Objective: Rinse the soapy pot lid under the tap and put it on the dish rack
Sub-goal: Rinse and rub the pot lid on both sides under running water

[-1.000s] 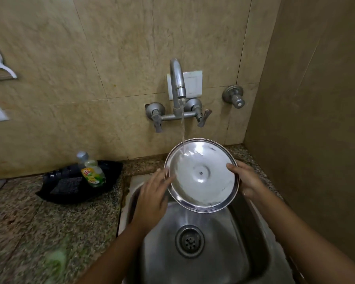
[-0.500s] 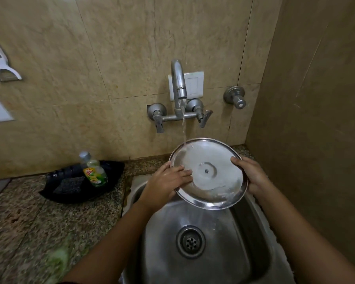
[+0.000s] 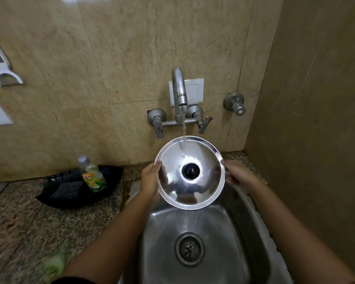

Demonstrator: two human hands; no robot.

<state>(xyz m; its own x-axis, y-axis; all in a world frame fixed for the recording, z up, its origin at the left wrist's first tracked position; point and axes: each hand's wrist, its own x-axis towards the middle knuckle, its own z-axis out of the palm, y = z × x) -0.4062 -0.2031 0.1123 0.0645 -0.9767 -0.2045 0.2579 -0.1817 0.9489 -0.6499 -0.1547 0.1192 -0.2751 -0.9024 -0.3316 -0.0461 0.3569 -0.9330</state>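
A round steel pot lid (image 3: pixel 203 181) with a black knob at its centre is held tilted over the sink, knob side towards me. Water runs from the tap (image 3: pixel 179 95) onto the lid's upper part. My left hand (image 3: pixel 151 179) grips the lid's left rim. My right hand (image 3: pixel 237 175) grips its right rim. No dish rack is in view.
The steel sink (image 3: pixel 217 232) with its drain lies below the lid. On the granite counter to the left, a black tray (image 3: pixel 55 198) holds a green dish-soap bottle (image 3: pixel 93 177) and a scrub pad (image 3: pixel 67 189). A tiled wall rises close on the right.
The lid has been turned over, so the knob side now faces me instead of the inner side. My left hand moved from the lid's face to its left rim.
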